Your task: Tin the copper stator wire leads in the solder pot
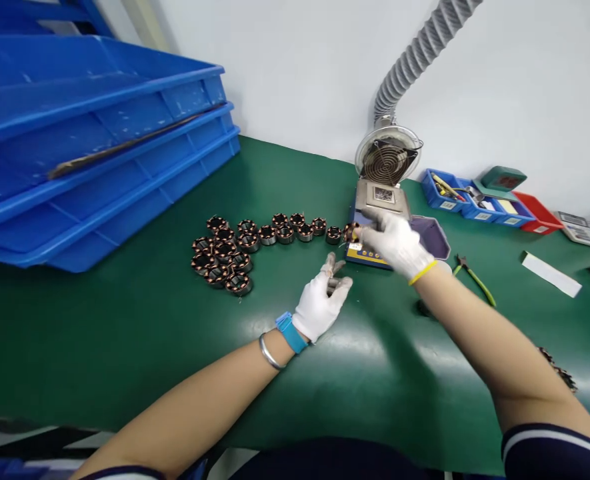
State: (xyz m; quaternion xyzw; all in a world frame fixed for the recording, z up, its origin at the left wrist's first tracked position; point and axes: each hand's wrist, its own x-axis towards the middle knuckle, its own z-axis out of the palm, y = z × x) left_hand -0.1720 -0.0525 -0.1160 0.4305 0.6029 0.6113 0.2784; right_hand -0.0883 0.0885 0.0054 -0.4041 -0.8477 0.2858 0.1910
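My right hand [399, 245], in a white glove, grips a copper-wound motor stator [351, 232] at its fingertips, in front of the solder pot [382, 199]. Motion blurs these fingers a little. My left hand [322, 300], also gloved, is over the green table just below that stator, fingers apart and holding nothing. One more stator [333, 235] stands close by on the left, at the end of a row of several stators [285, 234]. That row leads to a cluster of several more [225, 251].
Stacked blue trays [139, 160] fill the left side. A ribbed exhaust hose [419, 57] hangs above the solder pot. Farther right are a purple bin [432, 238], green-handled cutters [477, 281], blue tool bins [445, 193], a red bin [542, 215] and a white strip [551, 273].
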